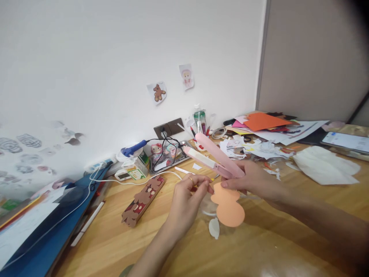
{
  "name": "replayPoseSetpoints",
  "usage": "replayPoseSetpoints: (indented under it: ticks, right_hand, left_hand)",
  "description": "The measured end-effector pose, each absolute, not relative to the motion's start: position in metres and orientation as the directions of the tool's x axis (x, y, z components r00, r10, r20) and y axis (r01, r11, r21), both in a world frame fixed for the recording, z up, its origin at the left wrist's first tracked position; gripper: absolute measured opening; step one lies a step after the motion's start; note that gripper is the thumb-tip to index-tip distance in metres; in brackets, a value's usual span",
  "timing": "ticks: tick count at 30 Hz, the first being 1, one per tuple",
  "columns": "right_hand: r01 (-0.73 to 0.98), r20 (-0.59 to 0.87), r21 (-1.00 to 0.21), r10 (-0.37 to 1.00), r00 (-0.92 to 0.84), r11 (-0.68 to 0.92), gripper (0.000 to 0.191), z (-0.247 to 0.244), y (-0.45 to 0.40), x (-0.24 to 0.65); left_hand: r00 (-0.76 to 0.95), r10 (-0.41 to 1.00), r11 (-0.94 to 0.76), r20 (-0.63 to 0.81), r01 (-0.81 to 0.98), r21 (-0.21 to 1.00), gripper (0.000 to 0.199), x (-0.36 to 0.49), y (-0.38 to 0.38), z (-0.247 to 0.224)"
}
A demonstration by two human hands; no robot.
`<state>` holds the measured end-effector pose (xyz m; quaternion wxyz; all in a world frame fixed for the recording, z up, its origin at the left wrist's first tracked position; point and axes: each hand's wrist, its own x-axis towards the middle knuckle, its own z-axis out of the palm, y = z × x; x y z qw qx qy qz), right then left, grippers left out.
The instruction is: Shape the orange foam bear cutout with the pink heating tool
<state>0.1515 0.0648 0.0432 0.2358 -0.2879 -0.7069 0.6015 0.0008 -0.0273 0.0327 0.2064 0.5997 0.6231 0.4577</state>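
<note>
My right hand (248,179) is closed round a pink hair straightener (220,154), whose two arms are spread apart and point up to the left. Its thumb also presses on the top of an orange paper cutout (230,211) with rounded lobes, which hangs below the fingers. Close to the cutout's upper left edge, my left hand (188,196) is closed in a pinch; what its fingertips hold is too small to make out. A small pale cutout (214,227) lies on the table just below.
Left of my hands lies a brown bear-patterned case (144,202). Behind it are a blue glue gun (134,148), a box (134,168) and a metal tray (187,147). Paper scraps (259,148), orange sheets (265,121), white tissue (323,165) and a phone (347,141) cover the right side.
</note>
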Motion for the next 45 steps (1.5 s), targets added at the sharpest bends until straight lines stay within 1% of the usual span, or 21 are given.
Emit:
replayPoseSetpoints:
  ticks: [3,5,7,10,12,14,18,22,26,28,30,34,36,39,42,45]
  right_hand:
    - [0.133,-0.028,-0.986,0.700,-0.714,0.096,0.021,0.042,0.066,0.151]
    - [0.137,-0.042,-0.987,0.698,-0.715,0.081,0.025,0.041,0.066,0.152]
    - [0.138,-0.041,-0.987,0.708,-0.705,0.080,0.026,0.042,0.065,0.152]
    - [0.131,-0.021,-0.986,0.707,-0.707,0.101,0.022,0.043,0.064,0.153]
    - [0.133,-0.017,-0.985,0.695,-0.719,0.114,0.020,0.044,0.063,0.154]
    - [0.146,-0.014,-0.981,0.700,-0.714,0.128,0.020,0.046,0.063,0.154]
    - [0.168,-0.014,-0.975,0.711,-0.703,0.147,0.021,0.046,0.062,0.153]
    - [0.149,0.003,-0.977,0.713,-0.701,0.151,0.019,0.045,0.062,0.153]
    - [0.128,-0.007,-0.984,0.696,-0.718,0.122,0.019,0.045,0.063,0.152]
    - [0.155,-0.041,-0.983,0.712,-0.701,0.096,0.021,0.047,0.061,0.151]
    - [0.183,-0.073,-0.980,0.724,-0.686,0.075,0.019,0.052,0.059,0.151]
    - [0.183,-0.060,-0.979,0.723,-0.689,0.093,0.013,0.058,0.056,0.152]
    - [0.179,-0.053,-0.979,0.719,-0.693,0.101,0.013,0.059,0.055,0.152]
    - [0.167,-0.063,-0.983,0.724,-0.687,0.073,0.013,0.058,0.056,0.152]
    - [0.145,-0.084,-0.989,0.735,-0.673,0.020,0.015,0.058,0.056,0.152]
    - [0.115,-0.079,-0.993,0.746,-0.661,-0.004,0.015,0.058,0.056,0.151]
  left_hand:
    - [-0.200,0.931,-0.136,0.306,0.587,0.798,0.019,0.002,-0.028,0.034]
    - [-0.190,0.922,-0.147,0.337,0.633,0.760,0.015,0.002,-0.029,0.035]
    - [-0.160,0.905,-0.177,0.394,0.702,0.690,0.014,0.003,-0.030,0.036]
    - [-0.071,0.869,-0.244,0.490,0.800,0.548,0.015,0.002,-0.031,0.037]
    - [-0.010,0.842,-0.287,0.540,0.839,0.462,0.016,0.001,-0.032,0.038]
    - [0.031,0.825,-0.308,0.564,0.861,0.404,0.017,0.000,-0.032,0.038]
    - [0.053,0.818,-0.311,0.573,0.878,0.363,0.015,0.001,-0.031,0.037]
    - [0.059,0.802,-0.308,0.594,0.893,0.327,0.013,0.003,-0.031,0.035]
    - [0.069,0.738,-0.333,0.672,0.902,0.273,0.010,0.007,-0.029,0.032]
    - [0.065,0.697,-0.344,0.714,0.904,0.254,0.009,0.008,-0.028,0.030]
    - [0.060,0.671,-0.354,0.739,0.902,0.248,0.008,0.009,-0.028,0.029]
    - [0.051,0.668,-0.359,0.743,0.896,0.261,0.007,0.007,-0.028,0.029]
    - [0.015,0.691,-0.338,0.723,0.890,0.305,0.007,0.005,-0.029,0.031]
    - [-0.103,0.762,-0.278,0.640,0.840,0.466,0.006,0.004,-0.030,0.033]
    - [-0.225,0.840,-0.175,0.494,0.749,0.639,0.012,0.004,-0.031,0.035]
    - [-0.268,0.902,-0.120,0.339,0.598,0.793,0.013,0.007,-0.029,0.035]
